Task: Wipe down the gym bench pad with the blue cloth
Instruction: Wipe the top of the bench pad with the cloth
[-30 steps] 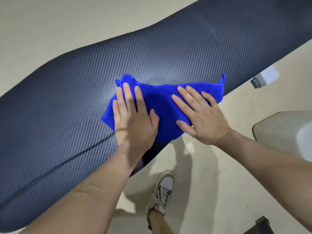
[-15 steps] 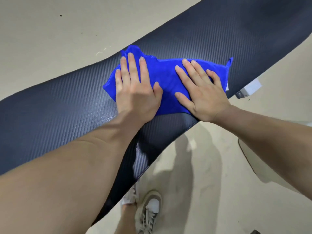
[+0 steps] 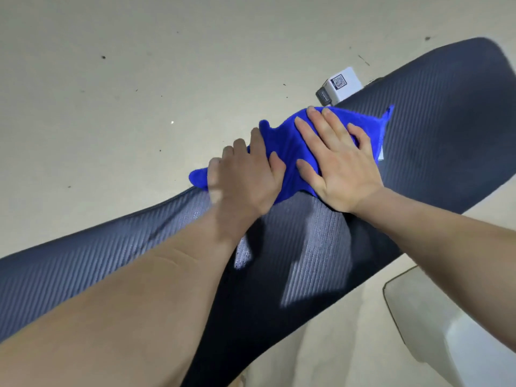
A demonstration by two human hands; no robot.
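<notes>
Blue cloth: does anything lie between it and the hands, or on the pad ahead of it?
Nothing visible. The left hand and right hand rest directly on the blue cloth, and the bench pad around it is bare.

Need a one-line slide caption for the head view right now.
Left hand and right hand bear down on the blue cloth at the bench pad's far edge.

Only a blurred code label (image 3: 337, 80) on a white box (image 3: 349, 88).

A white labelled block (image 3: 344, 83), perhaps a fitting, shows against the beige floor (image 3: 111, 107).
</notes>
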